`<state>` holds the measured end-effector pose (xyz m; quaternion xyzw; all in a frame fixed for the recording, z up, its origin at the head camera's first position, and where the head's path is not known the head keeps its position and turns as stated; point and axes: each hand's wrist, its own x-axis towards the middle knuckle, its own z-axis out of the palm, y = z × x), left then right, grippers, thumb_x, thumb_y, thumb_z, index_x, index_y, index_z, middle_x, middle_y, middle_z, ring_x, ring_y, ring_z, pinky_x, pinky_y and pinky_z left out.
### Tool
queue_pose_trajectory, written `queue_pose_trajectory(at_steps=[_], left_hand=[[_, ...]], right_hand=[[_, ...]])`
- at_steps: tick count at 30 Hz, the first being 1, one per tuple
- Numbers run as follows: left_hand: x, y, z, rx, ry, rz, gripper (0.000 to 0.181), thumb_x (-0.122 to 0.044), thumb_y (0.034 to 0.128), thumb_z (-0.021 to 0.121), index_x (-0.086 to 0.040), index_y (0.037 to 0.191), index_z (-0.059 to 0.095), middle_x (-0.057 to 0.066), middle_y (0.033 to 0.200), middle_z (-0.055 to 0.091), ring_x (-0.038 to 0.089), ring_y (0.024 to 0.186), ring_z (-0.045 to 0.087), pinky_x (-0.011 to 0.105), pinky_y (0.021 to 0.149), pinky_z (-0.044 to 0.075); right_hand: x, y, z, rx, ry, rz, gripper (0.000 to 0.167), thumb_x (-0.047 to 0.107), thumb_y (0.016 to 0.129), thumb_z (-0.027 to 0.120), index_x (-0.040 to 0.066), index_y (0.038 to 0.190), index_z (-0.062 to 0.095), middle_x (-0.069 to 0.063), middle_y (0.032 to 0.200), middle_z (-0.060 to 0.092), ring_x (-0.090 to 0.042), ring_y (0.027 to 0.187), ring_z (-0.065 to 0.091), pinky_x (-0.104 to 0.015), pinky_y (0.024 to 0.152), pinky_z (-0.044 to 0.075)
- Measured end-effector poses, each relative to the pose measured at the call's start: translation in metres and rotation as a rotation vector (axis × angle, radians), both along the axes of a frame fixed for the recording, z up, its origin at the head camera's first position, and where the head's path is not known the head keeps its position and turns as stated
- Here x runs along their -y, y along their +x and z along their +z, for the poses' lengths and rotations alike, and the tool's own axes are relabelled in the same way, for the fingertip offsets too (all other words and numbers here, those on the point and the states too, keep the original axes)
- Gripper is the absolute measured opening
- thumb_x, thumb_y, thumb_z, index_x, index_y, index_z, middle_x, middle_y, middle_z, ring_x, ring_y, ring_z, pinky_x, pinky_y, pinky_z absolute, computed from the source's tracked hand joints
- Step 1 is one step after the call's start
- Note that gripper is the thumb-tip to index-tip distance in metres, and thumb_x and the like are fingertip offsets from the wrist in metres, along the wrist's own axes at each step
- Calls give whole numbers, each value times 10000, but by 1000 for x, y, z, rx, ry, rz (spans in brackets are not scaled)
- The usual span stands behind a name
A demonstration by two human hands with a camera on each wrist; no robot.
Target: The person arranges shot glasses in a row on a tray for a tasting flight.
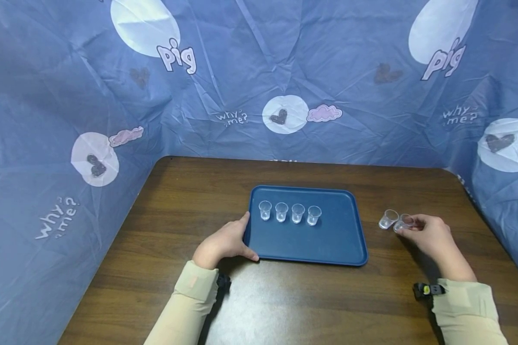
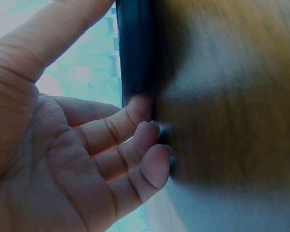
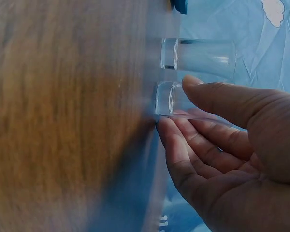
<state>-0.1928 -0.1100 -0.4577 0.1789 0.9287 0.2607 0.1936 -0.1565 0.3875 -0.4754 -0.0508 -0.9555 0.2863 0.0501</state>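
My right hand (image 1: 431,235) pinches a small clear shot glass (image 1: 401,224) between thumb and fingers, to the right of the blue tray (image 1: 311,249). In the right wrist view, the thumb lies on one side of this glass (image 3: 165,99) and the fingers on the other; its base is at or close to the tabletop. A second shot glass (image 1: 388,219) stands just left of it. My left hand (image 1: 224,242) holds the tray's near left corner, thumb at the front edge and fingers along the left side. Several upright shot glasses (image 1: 297,213) form a row on the tray.
The brown wooden table (image 1: 177,201) has rounded far corners. Blue printed cloth (image 1: 241,72) hangs behind it and along both sides. A bright reflection lies on the tabletop in front of the tray.
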Motion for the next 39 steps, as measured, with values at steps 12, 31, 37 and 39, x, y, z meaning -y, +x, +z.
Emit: queue_pose_trajectory(at_steps=[12, 31, 37, 39], left_hand=[[1, 1, -1, -1, 5, -2, 1272, -354, 674, 977, 105, 1569, 198, 310, 1504, 412, 383, 1348, 457, 441, 1104, 372], [0, 1, 0, 5, -7, 3, 1271, -351, 679, 975, 97, 1575, 191, 302, 1512, 406, 377, 1357, 447, 443, 1109, 364], [-1, 1, 1, 8, 2, 2, 1271, -346, 680, 976, 102, 1572, 189, 303, 1522, 390, 375, 1362, 441, 441, 1108, 365], [-1, 1, 0, 5, 7, 1, 1271, -346, 677, 977, 108, 1569, 193, 309, 1516, 395, 379, 1357, 446, 443, 1105, 370]], right_hand=[[1, 7, 1, 2, -5, -28, 419, 217, 864, 840, -114, 1075, 695, -182, 900, 725, -257, 803, 668, -399, 694, 495], [2, 20, 29, -144, 15, -32, 336, 226, 845, 855, -39, 1012, 731, -117, 816, 731, 9, 670, 572, -228, 592, 423], [7, 22, 40, -165, 12, -36, 343, 241, 844, 858, -23, 1028, 739, -110, 829, 734, 63, 674, 541, -228, 609, 415], [10, 22, 43, -169, 9, -30, 348, 245, 846, 858, -23, 1035, 740, -111, 837, 737, 69, 678, 545, -210, 610, 417]])
